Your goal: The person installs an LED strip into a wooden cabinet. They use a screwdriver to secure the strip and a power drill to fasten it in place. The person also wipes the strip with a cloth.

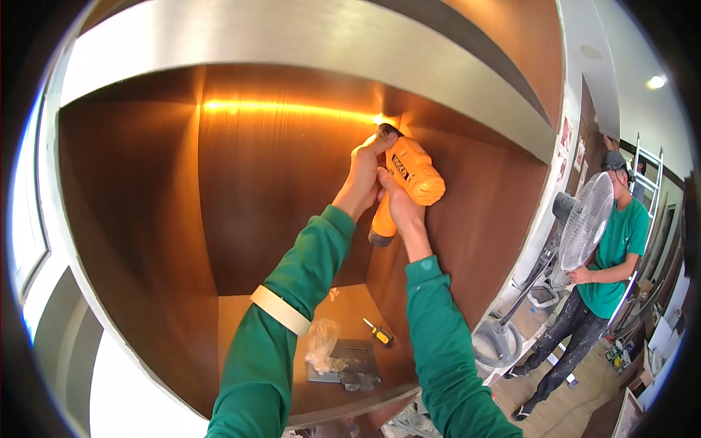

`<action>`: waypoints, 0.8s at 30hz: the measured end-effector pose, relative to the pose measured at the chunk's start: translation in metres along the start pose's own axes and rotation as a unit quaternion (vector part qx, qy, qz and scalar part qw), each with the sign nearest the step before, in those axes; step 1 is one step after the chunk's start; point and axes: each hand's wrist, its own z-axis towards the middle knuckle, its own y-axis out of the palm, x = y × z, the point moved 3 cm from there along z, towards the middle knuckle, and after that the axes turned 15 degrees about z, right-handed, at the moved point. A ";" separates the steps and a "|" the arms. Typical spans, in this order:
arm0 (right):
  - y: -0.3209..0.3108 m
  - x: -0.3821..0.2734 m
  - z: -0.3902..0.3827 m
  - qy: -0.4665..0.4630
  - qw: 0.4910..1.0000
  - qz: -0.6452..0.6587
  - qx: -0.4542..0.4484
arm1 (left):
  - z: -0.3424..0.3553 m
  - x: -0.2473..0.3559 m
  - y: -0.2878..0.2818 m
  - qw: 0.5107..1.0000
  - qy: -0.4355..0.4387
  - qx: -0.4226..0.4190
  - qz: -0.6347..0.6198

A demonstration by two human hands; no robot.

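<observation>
Orange power drill: the drill (415, 174) is raised inside the dark brown cabinet, its dark nose (388, 131) angled up to the right part of the upper rear edge, close to a bright spot of light; whether the tip touches the panel cannot be told.
Right grip: the right hand (401, 202) is wrapped around the drill's handle, below the orange body.
Left grip: the left hand (361, 169) is beside the drill's nose with fingers bent toward it; whether they pinch the nose or a small fastener is hidden.
Light strip: a glowing amber line (285, 109) runs along the top of the back panel (281, 190), ending near the drill.
Stage of work: the strip is lit, so its supply appears to be connected; the drilling or driving at the corner seems in hand and unfinished. Whether any fastener is already seated cannot be seen.
Cabinet base: on the lighter base panel (244, 321) lie a yellow-and-black screwdriver (382, 336), a crumpled clear bag (321, 342) and a flat dark grey piece (358, 353), all apart from the hands; clearing these presumably remains.
Room at right: beyond the cabinet, a co-worker in a green shirt (619, 235) stands behind a pedestal fan (588, 219), near a metal ladder (656, 164).
</observation>
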 end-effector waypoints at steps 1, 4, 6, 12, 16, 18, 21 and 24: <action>0.001 -0.002 0.001 0.000 1.000 0.000 0.010 | 0.000 0.001 0.000 1.000 -0.005 0.002 0.007; 0.003 -0.009 -0.001 0.027 0.999 -0.018 0.024 | 0.002 0.002 0.004 1.000 0.010 0.020 -0.006; 0.003 0.003 0.005 -0.046 0.998 0.009 0.039 | 0.002 0.002 0.008 0.998 0.016 0.034 -0.047; 0.006 -0.012 -0.001 -0.024 0.999 0.032 0.029 | 0.012 -0.011 0.002 0.997 0.000 0.008 -0.071; 0.007 -0.009 0.001 -0.007 0.999 0.045 0.024 | 0.018 -0.016 -0.005 0.998 -0.018 0.016 -0.055; 0.004 -0.006 0.001 -0.014 0.998 0.044 0.030 | 0.019 -0.017 -0.004 0.998 -0.016 0.024 -0.047; 0.001 0.000 0.006 -0.042 0.997 0.050 0.037 | 0.018 -0.015 -0.002 0.998 -0.007 0.021 -0.051; 0.003 -0.002 0.006 -0.034 0.997 0.052 0.039 | 0.015 -0.012 -0.002 0.998 -0.017 0.008 -0.066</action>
